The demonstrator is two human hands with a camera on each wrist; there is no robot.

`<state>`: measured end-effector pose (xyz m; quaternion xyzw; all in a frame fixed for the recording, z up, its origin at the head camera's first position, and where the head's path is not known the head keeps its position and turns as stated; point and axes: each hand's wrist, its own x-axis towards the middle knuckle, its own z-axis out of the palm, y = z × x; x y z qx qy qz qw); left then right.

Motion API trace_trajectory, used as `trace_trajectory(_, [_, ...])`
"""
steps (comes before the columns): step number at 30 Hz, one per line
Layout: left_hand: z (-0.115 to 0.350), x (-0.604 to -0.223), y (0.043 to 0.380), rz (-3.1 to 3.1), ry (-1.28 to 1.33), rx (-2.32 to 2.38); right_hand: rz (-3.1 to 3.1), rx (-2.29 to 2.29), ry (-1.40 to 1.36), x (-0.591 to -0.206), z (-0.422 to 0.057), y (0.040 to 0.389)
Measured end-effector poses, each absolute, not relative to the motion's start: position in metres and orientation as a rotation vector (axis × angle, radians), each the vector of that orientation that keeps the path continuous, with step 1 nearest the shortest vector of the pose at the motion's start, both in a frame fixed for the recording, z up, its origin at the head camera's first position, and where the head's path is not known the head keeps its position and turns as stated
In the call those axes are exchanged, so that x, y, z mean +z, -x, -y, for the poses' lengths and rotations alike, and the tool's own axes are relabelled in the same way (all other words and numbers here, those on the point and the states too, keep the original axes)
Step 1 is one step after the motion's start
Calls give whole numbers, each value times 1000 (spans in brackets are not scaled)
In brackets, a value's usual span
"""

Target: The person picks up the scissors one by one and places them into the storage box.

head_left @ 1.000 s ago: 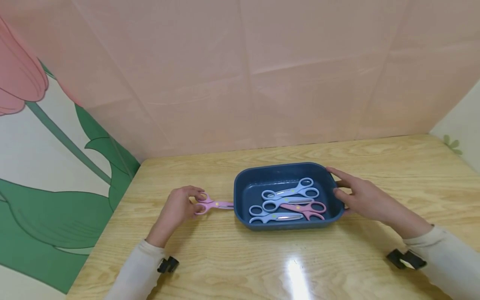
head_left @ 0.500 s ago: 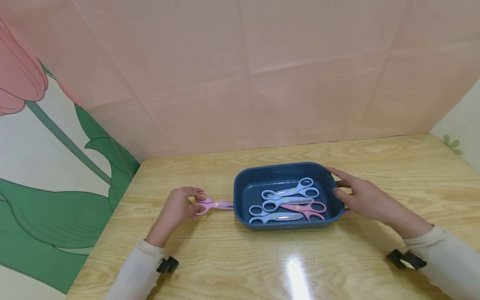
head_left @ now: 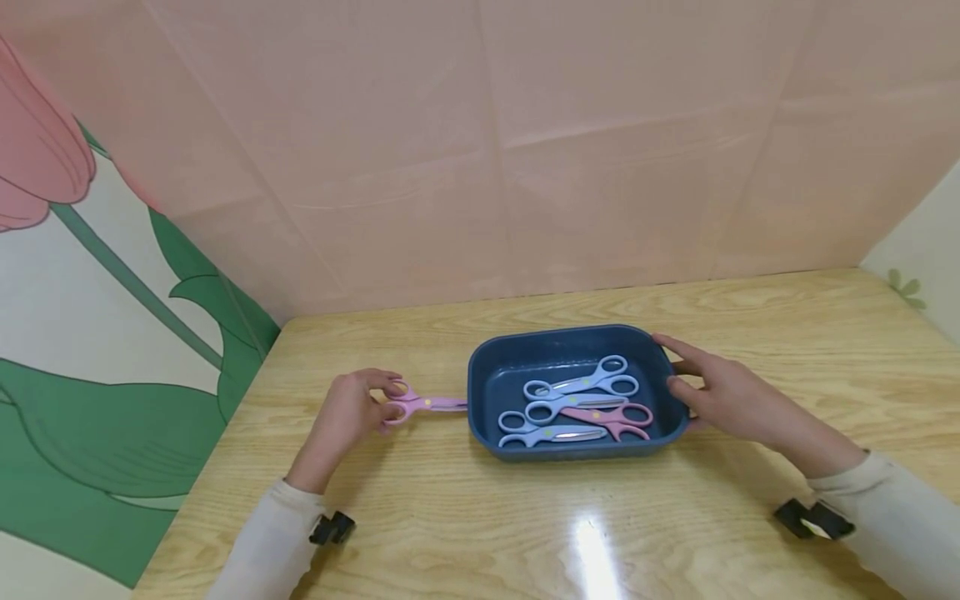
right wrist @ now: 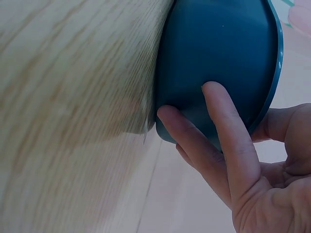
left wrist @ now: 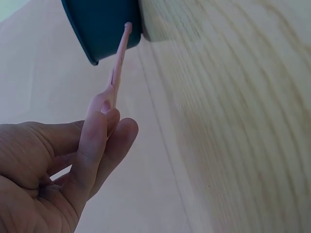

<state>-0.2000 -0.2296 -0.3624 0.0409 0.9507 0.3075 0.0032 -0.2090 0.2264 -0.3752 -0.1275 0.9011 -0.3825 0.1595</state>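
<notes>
My left hand (head_left: 352, 408) pinches the handle loops of a pair of pink scissors (head_left: 429, 403) left of a dark blue plastic bin (head_left: 517, 343). The scissors point right, their blade tip right at the bin's outer left wall; in the left wrist view the pink scissors (left wrist: 116, 73) overlap that wall. At the other end, my right hand (head_left: 723, 396) grips the bin, thumb at the rim and fingers along the outside of the end wall (right wrist: 214, 48). Inside lie several closed scissors: blue scissors (head_left: 577, 385) at the back, more blue scissors (head_left: 551, 434) at the front left, and pink scissors (head_left: 611, 415) at the right.
The bin stands on a light wood-grain table (head_left: 450, 517), whose back edge meets a wall covered with a pinkish sheet (head_left: 495, 167). A painted flower panel (head_left: 112, 333) borders the left side, and a pale wall (head_left: 930, 242) rises at the right.
My left hand has shifted slightly left and away from me with the pink scissors, the blade tip still at the bin's wall. The right hand, bin and the scissors inside have not moved.
</notes>
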Motion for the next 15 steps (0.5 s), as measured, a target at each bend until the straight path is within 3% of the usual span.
trace_trajectory(15, [234, -357, 201, -2949, -64, 1041, -2577, -1077, 364, -375, -227, 210])
